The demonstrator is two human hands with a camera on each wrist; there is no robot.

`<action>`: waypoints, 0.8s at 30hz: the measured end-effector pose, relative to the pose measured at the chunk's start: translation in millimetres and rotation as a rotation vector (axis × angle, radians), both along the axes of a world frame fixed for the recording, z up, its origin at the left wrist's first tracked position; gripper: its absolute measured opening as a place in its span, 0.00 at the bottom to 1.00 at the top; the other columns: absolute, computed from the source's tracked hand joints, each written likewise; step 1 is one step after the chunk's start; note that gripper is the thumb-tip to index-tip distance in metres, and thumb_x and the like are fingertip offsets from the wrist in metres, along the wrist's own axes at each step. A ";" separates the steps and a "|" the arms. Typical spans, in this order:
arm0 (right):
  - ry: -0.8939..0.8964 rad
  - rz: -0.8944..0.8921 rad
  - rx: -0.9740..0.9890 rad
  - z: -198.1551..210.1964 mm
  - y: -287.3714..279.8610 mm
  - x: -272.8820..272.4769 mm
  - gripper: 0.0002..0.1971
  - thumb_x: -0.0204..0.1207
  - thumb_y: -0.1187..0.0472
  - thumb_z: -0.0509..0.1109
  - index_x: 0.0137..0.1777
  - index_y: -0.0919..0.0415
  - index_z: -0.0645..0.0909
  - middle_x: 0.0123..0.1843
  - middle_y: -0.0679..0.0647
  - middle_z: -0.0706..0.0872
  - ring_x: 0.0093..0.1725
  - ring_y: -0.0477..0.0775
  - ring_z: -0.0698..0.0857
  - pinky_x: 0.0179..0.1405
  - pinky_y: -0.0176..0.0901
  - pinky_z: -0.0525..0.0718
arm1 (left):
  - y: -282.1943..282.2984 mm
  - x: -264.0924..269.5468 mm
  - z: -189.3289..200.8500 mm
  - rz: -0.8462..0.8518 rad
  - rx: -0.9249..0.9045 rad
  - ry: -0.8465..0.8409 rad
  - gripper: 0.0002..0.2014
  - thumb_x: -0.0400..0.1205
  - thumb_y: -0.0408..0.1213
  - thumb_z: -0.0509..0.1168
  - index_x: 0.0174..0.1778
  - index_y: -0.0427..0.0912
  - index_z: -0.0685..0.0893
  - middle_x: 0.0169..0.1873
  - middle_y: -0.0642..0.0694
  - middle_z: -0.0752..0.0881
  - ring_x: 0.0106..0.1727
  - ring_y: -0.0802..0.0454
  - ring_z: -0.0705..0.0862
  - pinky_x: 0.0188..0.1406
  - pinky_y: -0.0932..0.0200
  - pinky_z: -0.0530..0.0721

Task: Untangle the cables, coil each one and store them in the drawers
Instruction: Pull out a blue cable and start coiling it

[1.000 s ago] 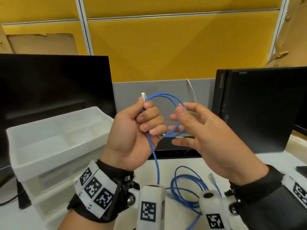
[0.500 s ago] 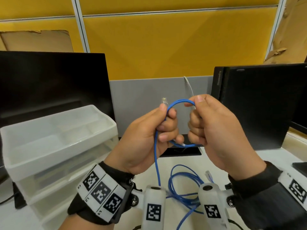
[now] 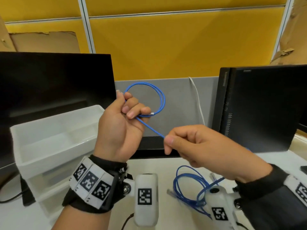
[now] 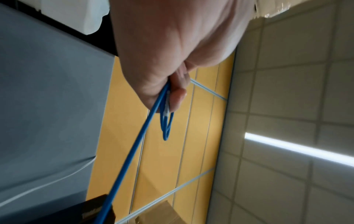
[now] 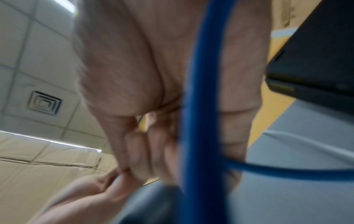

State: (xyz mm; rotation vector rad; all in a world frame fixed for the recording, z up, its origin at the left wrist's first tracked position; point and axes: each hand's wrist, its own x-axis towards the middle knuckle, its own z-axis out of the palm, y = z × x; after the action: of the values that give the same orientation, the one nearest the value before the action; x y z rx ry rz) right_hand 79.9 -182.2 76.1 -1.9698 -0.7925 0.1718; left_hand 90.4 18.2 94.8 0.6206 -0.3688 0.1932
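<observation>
Bright, even indoor light from a ceiling strip light point(image 4: 298, 150) (seen in the left wrist view). Head view is sharp, with straight edges bowed near the frame borders. Both wrist views are motion-blurred, the right one heavily, its foreground out of focus.

Blue cable point(image 3: 162, 98): smooth, slightly glossy plastic jacket; white band on it near the fingers looks matt; plug point(image 3: 119, 92) at its end is clear plastic. Drawer unit point(image 3: 54, 140) at the worktop's left edge: translucent white plastic, smooth, satin sheen. Left monitor point(image 3: 54, 83): dark glossy screen with faint reflections. Right computer case point(image 3: 264, 107): matt black plastic. Partition point(image 3: 174, 44): yellow panels look like matt cloth, with metal trim strips; lower grey band matt. Cardboard point(image 3: 44, 41): brown, rough, torn edges. Wrist bands point(image 3: 90, 181): black cloth with white printed tags. Worktop point(image 3: 166, 165): smooth, pale, low sheen.
</observation>
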 end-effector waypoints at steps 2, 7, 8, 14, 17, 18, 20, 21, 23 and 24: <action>-0.047 -0.023 -0.158 7.0 -15.8 1.7 0.18 0.86 0.39 0.65 0.46 0.48 0.89 0.30 0.51 0.71 0.32 0.56 0.68 0.36 0.53 0.70 | 12.5 -1.9 4.7 -0.029 -0.028 -0.002 0.18 0.95 0.42 0.50 0.41 0.44 0.74 0.27 0.54 0.59 0.23 0.57 0.59 0.29 0.65 0.72; -0.115 -0.270 -0.293 12.0 -44.0 13.8 0.24 0.77 0.31 0.69 0.40 0.52 0.87 0.32 0.49 0.88 0.30 0.38 0.82 0.41 0.38 0.82 | 27.8 -8.6 9.5 -0.017 0.139 -0.004 0.18 0.95 0.42 0.52 0.38 0.46 0.75 0.24 0.55 0.58 0.21 0.58 0.57 0.21 0.66 0.62; -0.136 -0.352 -0.273 10.6 -45.6 17.1 0.27 0.75 0.29 0.71 0.39 0.55 0.86 0.30 0.53 0.86 0.27 0.40 0.80 0.39 0.40 0.82 | 25.1 -9.3 8.4 -0.017 0.210 0.005 0.19 0.95 0.43 0.52 0.38 0.46 0.75 0.24 0.55 0.58 0.20 0.58 0.57 0.21 0.66 0.61; 0.023 -0.511 0.197 6.0 -35.8 22.7 0.19 0.86 0.51 0.72 0.38 0.64 0.78 0.28 0.56 0.75 0.25 0.51 0.73 0.27 0.44 0.75 | -14.4 -7.7 -11.9 0.279 0.975 -0.026 0.18 0.95 0.48 0.51 0.46 0.43 0.78 0.27 0.51 0.73 0.25 0.57 0.66 0.28 0.60 0.66; 0.230 -0.380 0.469 9.3 -21.8 16.8 0.12 0.89 0.61 0.67 0.43 0.62 0.82 0.29 0.54 0.79 0.27 0.53 0.76 0.28 0.44 0.79 | -30.1 -9.0 -20.2 0.290 1.067 -0.056 0.18 0.95 0.48 0.50 0.48 0.42 0.78 0.32 0.49 0.85 0.27 0.52 0.68 0.31 0.53 0.68; 0.267 -0.327 0.520 10.9 -18.0 13.5 0.09 0.88 0.64 0.66 0.47 0.65 0.85 0.31 0.55 0.82 0.29 0.53 0.79 0.30 0.44 0.82 | -34.4 -9.9 -21.4 0.304 1.079 -0.068 0.17 0.95 0.48 0.50 0.49 0.42 0.78 0.33 0.49 0.87 0.27 0.51 0.67 0.32 0.51 0.69; 0.255 -0.234 0.519 12.2 -13.4 7.9 0.09 0.87 0.70 0.64 0.57 0.69 0.86 0.37 0.58 0.87 0.35 0.53 0.85 0.40 0.43 0.88 | -39.9 -11.3 -23.1 0.355 1.084 -0.074 0.18 0.95 0.47 0.49 0.50 0.41 0.78 0.30 0.53 0.87 0.28 0.52 0.68 0.34 0.51 0.69; 0.219 -0.206 0.492 12.5 -12.2 5.1 0.11 0.87 0.72 0.63 0.61 0.68 0.86 0.40 0.58 0.89 0.37 0.53 0.87 0.45 0.43 0.90 | -41.0 -11.6 -23.3 0.386 1.088 -0.066 0.18 0.95 0.47 0.49 0.50 0.41 0.78 0.27 0.57 0.85 0.27 0.54 0.69 0.34 0.52 0.71; 0.122 -0.202 0.405 11.7 -11.3 0.7 0.14 0.91 0.70 0.61 0.66 0.60 0.87 0.43 0.57 0.91 0.39 0.53 0.89 0.49 0.44 0.92 | -41.7 -12.0 -24.1 0.405 1.092 -0.021 0.20 0.95 0.49 0.49 0.52 0.40 0.80 0.23 0.60 0.81 0.27 0.56 0.72 0.33 0.59 0.74; 0.062 -0.213 0.346 11.1 -11.4 -1.3 0.16 0.91 0.69 0.61 0.68 0.55 0.87 0.44 0.56 0.92 0.39 0.53 0.90 0.49 0.44 0.93 | -42.1 -11.9 -24.4 0.397 1.084 0.004 0.21 0.95 0.50 0.49 0.53 0.40 0.81 0.24 0.59 0.80 0.29 0.56 0.73 0.34 0.61 0.76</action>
State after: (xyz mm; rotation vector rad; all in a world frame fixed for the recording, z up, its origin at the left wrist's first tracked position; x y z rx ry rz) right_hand 78.6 -193.6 87.2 -1.6965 -0.5277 -0.0302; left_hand 78.5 -23.9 70.4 1.7678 -0.3256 0.3718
